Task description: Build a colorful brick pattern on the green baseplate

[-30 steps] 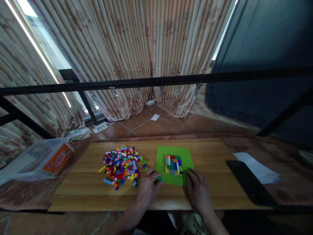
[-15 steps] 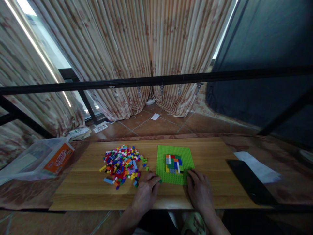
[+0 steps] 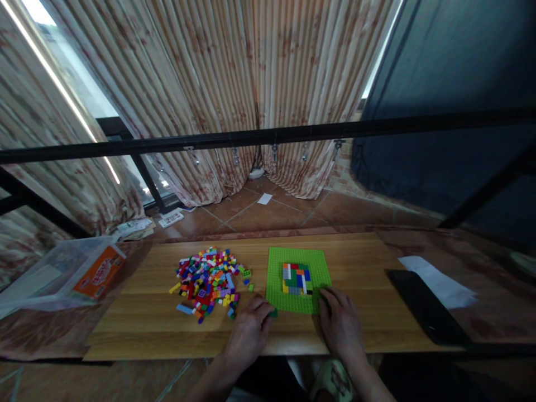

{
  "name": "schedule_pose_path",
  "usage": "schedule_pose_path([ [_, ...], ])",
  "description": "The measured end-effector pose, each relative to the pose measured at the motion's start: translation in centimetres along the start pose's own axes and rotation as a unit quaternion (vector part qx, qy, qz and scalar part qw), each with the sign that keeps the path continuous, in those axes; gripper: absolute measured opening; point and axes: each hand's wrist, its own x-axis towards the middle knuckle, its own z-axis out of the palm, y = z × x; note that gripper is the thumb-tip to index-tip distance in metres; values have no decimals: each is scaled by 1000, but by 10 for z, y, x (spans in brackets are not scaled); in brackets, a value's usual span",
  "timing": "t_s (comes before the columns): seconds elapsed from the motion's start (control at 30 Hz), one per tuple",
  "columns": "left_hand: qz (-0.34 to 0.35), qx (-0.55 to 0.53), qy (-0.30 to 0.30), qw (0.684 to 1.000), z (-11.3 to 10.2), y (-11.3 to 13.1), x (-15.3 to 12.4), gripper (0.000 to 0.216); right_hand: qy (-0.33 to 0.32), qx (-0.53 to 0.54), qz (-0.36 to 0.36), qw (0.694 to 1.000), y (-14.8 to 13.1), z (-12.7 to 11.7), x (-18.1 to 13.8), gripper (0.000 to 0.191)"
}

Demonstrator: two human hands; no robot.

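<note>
A green baseplate lies on the wooden table with a small block of coloured bricks pressed onto it. A heap of loose coloured bricks lies to its left. My left hand rests at the plate's near left corner, fingers curled, pinching a small green brick. My right hand rests at the plate's near right corner, fingers bent with the tips on the plate's edge.
A clear plastic box with an orange label sits off the table's left end. A black phone and a white sheet lie at the right. A black bar crosses the view before the curtains.
My left hand has drawn slightly back toward me with the green brick. The right hand has kept its place at the plate's corner.
</note>
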Motion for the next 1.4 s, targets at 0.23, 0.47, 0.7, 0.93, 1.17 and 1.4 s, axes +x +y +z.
schedule_pose_path([
  [0.23, 23, 1, 2, 1000, 15, 14, 34, 28, -1, 10, 4, 1000, 0, -1, 0, 31],
  [0.47, 78, 32, -10, 996, 36, 17, 73, 18, -6, 20, 4, 1000, -2, -2, 1, 31],
  [0.7, 136, 75, 19, 988, 45, 13, 72, 18, 1, 21, 8, 1000, -2, -2, 1, 30],
  [0.93, 118, 166, 55, 977, 60, 17, 55, 24, 7, 17, 6, 1000, 1, 1, 0, 30],
  [1.17, 137, 188, 25, 972, 59, 20, 58, 23, 1, 11, -2, 1000, 0, 0, 1, 30],
  [1.4, 124, 201, 12, 972, 54, 25, 63, 17, 7, -2, -10, 1000, 0, 2, 1, 30],
])
